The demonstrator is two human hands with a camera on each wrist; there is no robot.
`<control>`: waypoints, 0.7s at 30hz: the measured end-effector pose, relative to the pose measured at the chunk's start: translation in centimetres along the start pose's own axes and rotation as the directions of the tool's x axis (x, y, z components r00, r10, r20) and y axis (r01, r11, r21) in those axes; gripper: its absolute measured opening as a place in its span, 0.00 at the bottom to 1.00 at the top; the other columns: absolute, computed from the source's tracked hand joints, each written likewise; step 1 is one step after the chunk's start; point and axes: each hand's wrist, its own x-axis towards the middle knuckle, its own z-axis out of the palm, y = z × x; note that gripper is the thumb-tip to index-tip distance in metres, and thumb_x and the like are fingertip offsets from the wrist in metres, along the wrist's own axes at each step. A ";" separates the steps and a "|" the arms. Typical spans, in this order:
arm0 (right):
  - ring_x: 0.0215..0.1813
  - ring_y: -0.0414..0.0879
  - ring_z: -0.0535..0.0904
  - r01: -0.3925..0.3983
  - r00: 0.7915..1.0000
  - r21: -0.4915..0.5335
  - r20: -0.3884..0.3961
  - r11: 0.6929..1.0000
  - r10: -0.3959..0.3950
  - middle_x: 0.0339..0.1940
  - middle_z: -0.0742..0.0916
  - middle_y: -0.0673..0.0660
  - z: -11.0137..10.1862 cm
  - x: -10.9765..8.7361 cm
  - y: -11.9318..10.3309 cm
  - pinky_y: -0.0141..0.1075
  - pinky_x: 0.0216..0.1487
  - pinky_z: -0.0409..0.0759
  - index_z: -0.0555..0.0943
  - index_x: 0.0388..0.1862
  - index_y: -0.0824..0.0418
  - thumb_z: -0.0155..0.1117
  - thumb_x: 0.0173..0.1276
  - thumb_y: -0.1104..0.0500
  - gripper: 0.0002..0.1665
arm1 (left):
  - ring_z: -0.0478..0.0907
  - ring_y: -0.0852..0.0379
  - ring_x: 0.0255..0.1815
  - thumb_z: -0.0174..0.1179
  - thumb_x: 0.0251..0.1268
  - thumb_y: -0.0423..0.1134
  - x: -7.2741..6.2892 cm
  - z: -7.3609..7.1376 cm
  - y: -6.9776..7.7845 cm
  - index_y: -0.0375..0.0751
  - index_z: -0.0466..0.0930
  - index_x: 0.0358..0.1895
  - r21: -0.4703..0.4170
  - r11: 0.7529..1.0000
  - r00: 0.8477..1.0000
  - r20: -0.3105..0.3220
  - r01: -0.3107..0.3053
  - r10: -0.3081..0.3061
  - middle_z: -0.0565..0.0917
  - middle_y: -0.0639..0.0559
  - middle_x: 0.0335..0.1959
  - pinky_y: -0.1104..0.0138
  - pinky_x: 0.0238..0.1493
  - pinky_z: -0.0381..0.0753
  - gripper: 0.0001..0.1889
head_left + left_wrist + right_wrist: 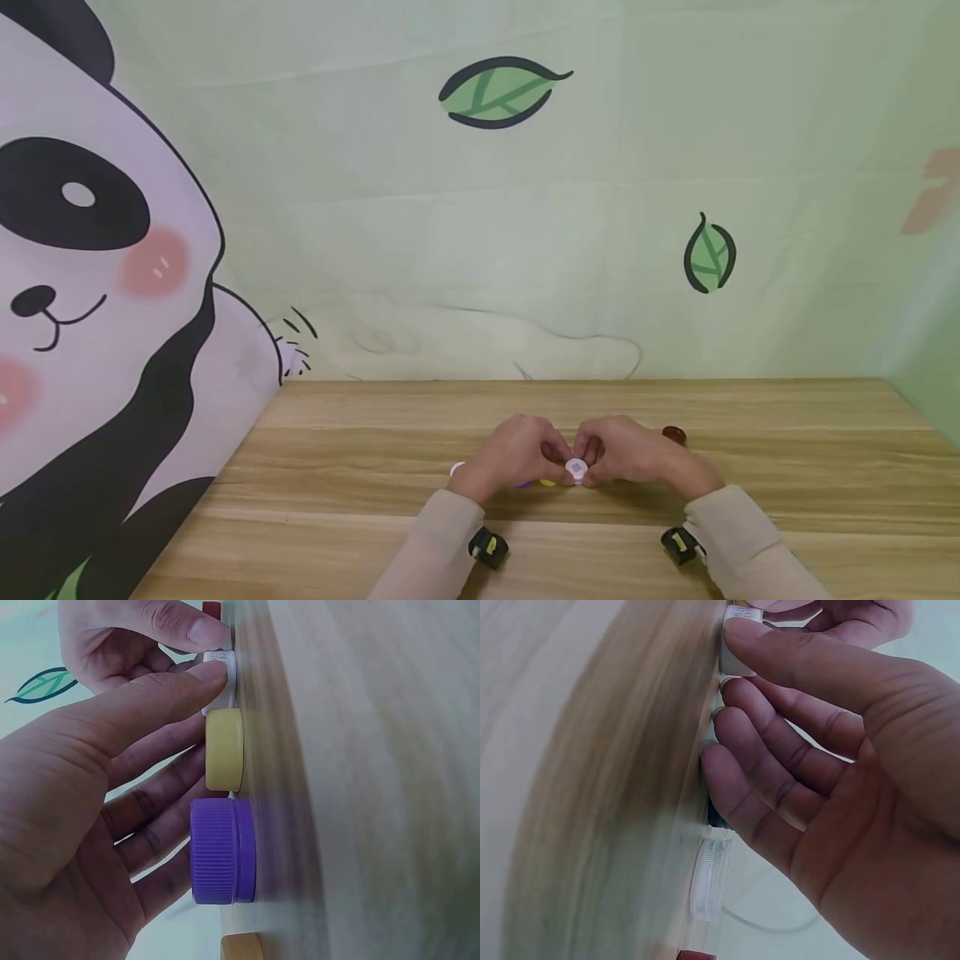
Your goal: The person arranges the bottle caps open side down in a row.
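Near the middle of the table, in the head view, a small white round cap (576, 469) with a patterned top sits between both hands. My left hand (517, 450) pinches it from the left, its thumb lying on the cap's near side in the left wrist view. From the right my right hand (626, 450) pinches the same cap, thumb against its side. Just left of it stand a yellow ribbed cap (224, 750) and a larger purple ribbed cap (214, 851), close to the left fingers. The left hand partly hides both in the head view.
An orange cap (241, 947) stands beyond the purple one. Past the right fingers are a dark object (718, 815), mostly hidden, a clear ribbed cap (711, 879) and a red piece (697, 955). A white rim (457, 468) shows beside the left wrist. Behind the wooden table (337, 467) hangs a panda-printed backdrop (375, 208).
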 end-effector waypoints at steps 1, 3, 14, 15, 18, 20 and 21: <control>0.37 0.42 0.79 -0.002 1.000 -0.003 0.000 1.000 0.002 0.33 0.84 0.50 0.0 0.0 0.0 0.33 0.38 0.80 0.83 0.39 0.61 0.81 0.60 0.69 0.15 | 0.78 0.70 0.37 0.83 0.56 0.44 0.0 0.0 0.0 0.48 0.94 0.37 0.002 1.000 1.000 0.000 0.001 -0.001 0.87 0.65 0.33 0.75 0.43 0.76 0.09; 0.37 0.42 0.78 -0.003 1.000 -0.008 0.000 1.000 0.003 0.33 0.84 0.50 0.0 0.0 -0.1 0.33 0.38 0.80 0.83 0.39 0.60 0.81 0.60 0.69 0.15 | 0.78 0.70 0.36 0.83 0.55 0.43 0.0 0.0 0.0 0.48 0.94 0.37 0.006 1.000 1.000 -0.002 0.000 0.000 0.86 0.64 0.33 0.75 0.42 0.76 0.09; 0.38 0.43 0.80 -0.003 1.000 0.011 0.006 1.000 0.003 0.35 0.86 0.52 -1.0 -0.2 -0.4 0.34 0.38 0.81 0.83 0.42 0.63 0.80 0.61 0.68 0.14 | 0.81 0.68 0.39 0.82 0.57 0.45 0.0 -0.4 -0.1 0.46 0.94 0.41 -0.069 0.997 0.999 0.018 0.040 -0.039 0.88 0.62 0.37 0.73 0.45 0.78 0.12; 0.38 0.43 0.81 0.005 1.000 0.008 -0.004 1.000 -0.005 0.36 0.86 0.53 -1.2 -0.3 -0.3 0.35 0.39 0.82 0.84 0.43 0.64 0.79 0.62 0.68 0.13 | 0.82 0.67 0.40 0.82 0.58 0.46 0.0 -0.5 -0.2 0.45 0.93 0.42 -0.087 0.995 0.999 0.014 0.051 -0.050 0.90 0.60 0.38 0.72 0.46 0.79 0.13; 0.40 0.43 0.81 0.013 0.998 -0.033 -0.062 0.999 -0.015 0.37 0.87 0.51 -1.8 -0.4 0.0 0.37 0.41 0.82 0.84 0.45 0.64 0.76 0.67 0.66 0.10 | 0.85 0.64 0.41 0.80 0.61 0.46 0.2 -0.6 -0.2 0.41 0.91 0.48 -0.119 0.991 0.998 -0.016 0.064 -0.067 0.91 0.55 0.42 0.71 0.47 0.81 0.17; 0.41 0.43 0.81 -0.003 0.994 -0.061 -0.112 0.998 -0.004 0.37 0.87 0.50 -2.1 -0.5 0.2 0.39 0.43 0.81 0.85 0.44 0.63 0.74 0.70 0.65 0.08 | 0.86 0.62 0.42 0.78 0.62 0.45 0.3 -0.6 -0.2 0.39 0.90 0.52 -0.125 0.990 0.997 -0.045 0.058 -0.064 0.92 0.51 0.44 0.70 0.47 0.82 0.19; 0.41 0.43 0.81 -0.011 0.990 -0.080 -0.141 0.997 -0.001 0.37 0.87 0.49 -2.3 -0.4 0.4 0.40 0.43 0.81 0.85 0.44 0.62 0.74 0.71 0.64 0.06 | 0.87 0.60 0.43 0.78 0.63 0.44 0.4 -0.5 -0.3 0.38 0.89 0.54 -0.124 0.991 0.996 -0.060 0.051 -0.059 0.92 0.50 0.45 0.70 0.48 0.82 0.19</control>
